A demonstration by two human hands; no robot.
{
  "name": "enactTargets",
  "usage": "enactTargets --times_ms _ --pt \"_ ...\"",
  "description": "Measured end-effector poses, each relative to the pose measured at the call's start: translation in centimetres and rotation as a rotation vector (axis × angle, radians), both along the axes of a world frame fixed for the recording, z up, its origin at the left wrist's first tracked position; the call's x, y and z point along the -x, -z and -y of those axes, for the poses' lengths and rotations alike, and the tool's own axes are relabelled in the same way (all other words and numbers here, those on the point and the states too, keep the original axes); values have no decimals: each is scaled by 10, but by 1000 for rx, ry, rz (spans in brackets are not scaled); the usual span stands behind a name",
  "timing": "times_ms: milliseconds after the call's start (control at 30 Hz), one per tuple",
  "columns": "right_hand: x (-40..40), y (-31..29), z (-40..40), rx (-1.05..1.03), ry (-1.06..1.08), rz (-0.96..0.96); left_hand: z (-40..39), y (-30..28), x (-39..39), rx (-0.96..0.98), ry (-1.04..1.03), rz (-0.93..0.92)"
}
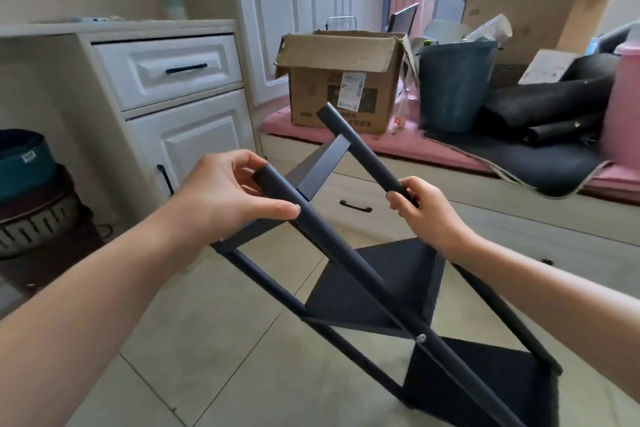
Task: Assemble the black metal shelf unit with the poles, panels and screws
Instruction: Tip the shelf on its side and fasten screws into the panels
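Roughly, by part:
Shelf unit: the black frame (pixel 398 291) leaned tilted over the tiled floor (pixel 214 340), its top ends raised toward the camera and its foot low, nearest the floor.
Left hand: the left hand (pixel 228 191) curled round the top end of the near pole (pixel 346 263), thumb lying along it and fingers over the tip.
Right hand: the right hand (pixel 426 208) gripped the far pole (pixel 363 152) partway down, fingers closed round it; that pole's free end rose beyond the hand toward the box.
Panels: two dark panels (pixel 377 288) sat between the poles, below both hands.
Screw: a silver screw head (pixel 420 338) showed on the near pole, beside the panels.
Crossbar: a flat bar (pixel 325 166) ran between the two pole tops.
Beyond the frame: an open cardboard box (pixel 343 80) stood on a pink cushion (pixel 381 142), with a dark bin (pixel 453 83) next to the box.
Left of the frame: a white cabinet (pixel 166 97) with black handles.
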State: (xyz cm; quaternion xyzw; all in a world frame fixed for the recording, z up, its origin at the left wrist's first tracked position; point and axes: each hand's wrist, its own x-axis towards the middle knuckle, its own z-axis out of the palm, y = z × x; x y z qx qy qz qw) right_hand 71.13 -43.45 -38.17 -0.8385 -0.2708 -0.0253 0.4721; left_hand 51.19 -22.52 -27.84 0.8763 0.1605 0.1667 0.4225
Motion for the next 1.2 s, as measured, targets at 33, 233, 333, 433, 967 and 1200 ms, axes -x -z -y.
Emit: enactTargets --times_ms 33,233,333,433,967,1200 --pt "2 -1 7 -36 21 -3 7 0 -2 32 1 29" --pt "12 0 52 -188 138 -24 46 8 -22 276 104 154" --pt "19 2 74 -270 195 -43 63 10 -33 272 145 196" --pt "28 6 91 -369 256 -62 78 12 -43 235 184 237" --pt "87 36 158 -620 412 -347 150 19 -40 -26 402 313" --pt "109 42 169 -550 225 -339 143 17 -34 -105 403 261"
